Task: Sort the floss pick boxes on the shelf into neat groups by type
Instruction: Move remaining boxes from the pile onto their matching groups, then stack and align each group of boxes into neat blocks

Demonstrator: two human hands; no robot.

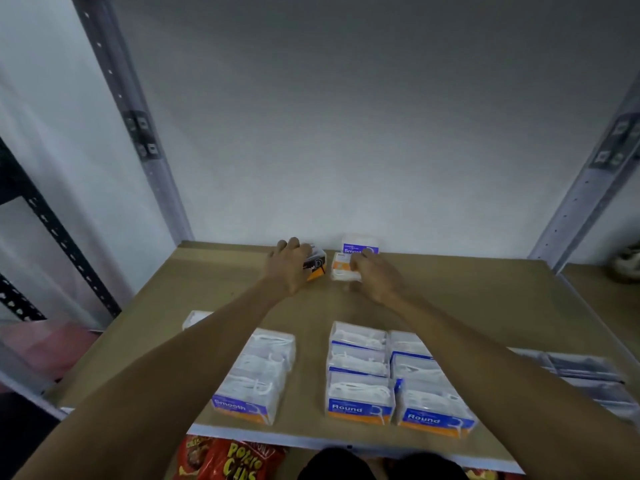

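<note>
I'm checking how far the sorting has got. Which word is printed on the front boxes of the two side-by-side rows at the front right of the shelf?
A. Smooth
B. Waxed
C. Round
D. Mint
C: both front boxes of the two rows read "Round"; the single row to their left reads "Smooth".

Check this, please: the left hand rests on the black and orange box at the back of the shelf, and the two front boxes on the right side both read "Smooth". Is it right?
Not fully. In the head view the two front right boxes read "Round"; "Smooth" is on the front left box. The left hand does rest on the black and orange box at the back of the brown shelf.
</note>
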